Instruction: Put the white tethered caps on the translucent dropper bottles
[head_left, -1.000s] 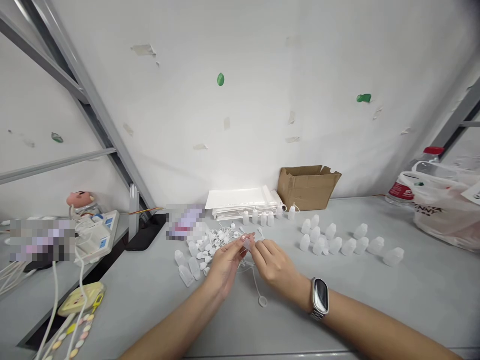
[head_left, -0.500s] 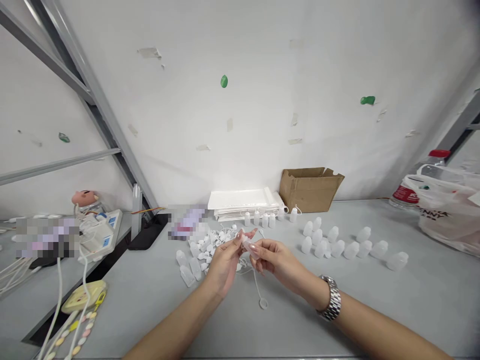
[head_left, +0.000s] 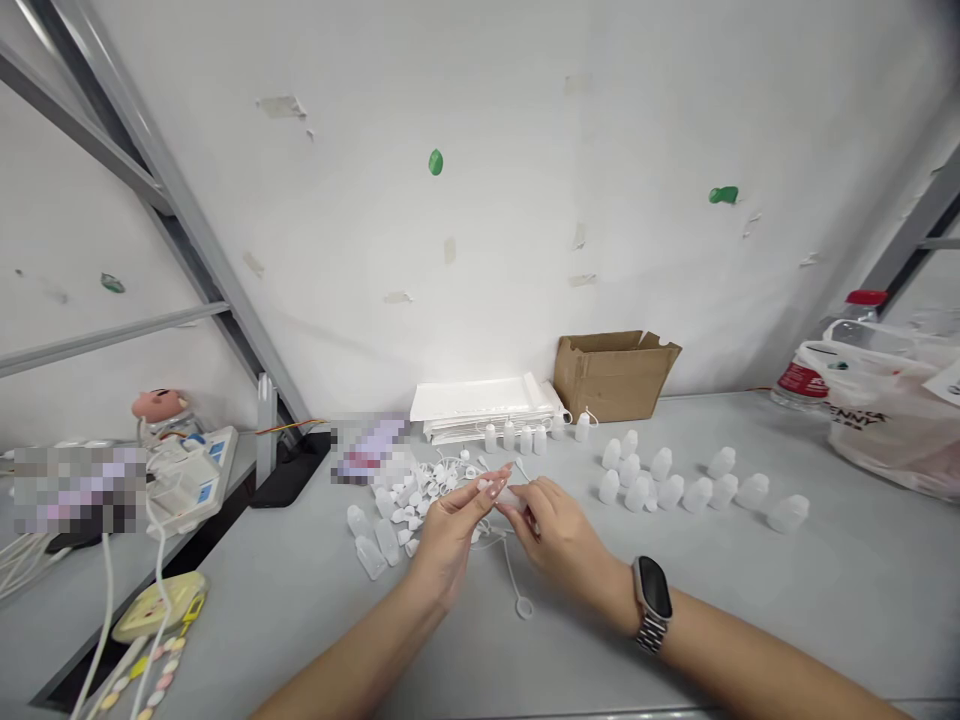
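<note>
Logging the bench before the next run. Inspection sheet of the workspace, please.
Surface: grey tabletop, no damage visible.
Job's things: translucent plastic bottle held between both hands; white caps heaped beyond the left hand; standing bottles in loose rows to the right.
Clutter: cardboard box, white paper stack, plastic bag, red-capped bottle.
Hands: left hand and right hand, fingers of both at the bottle; watch on right wrist.
Cables: white cables at far left, near a power strip.
Surroundings: white wall with tape scraps; grey metal frame.
</note>
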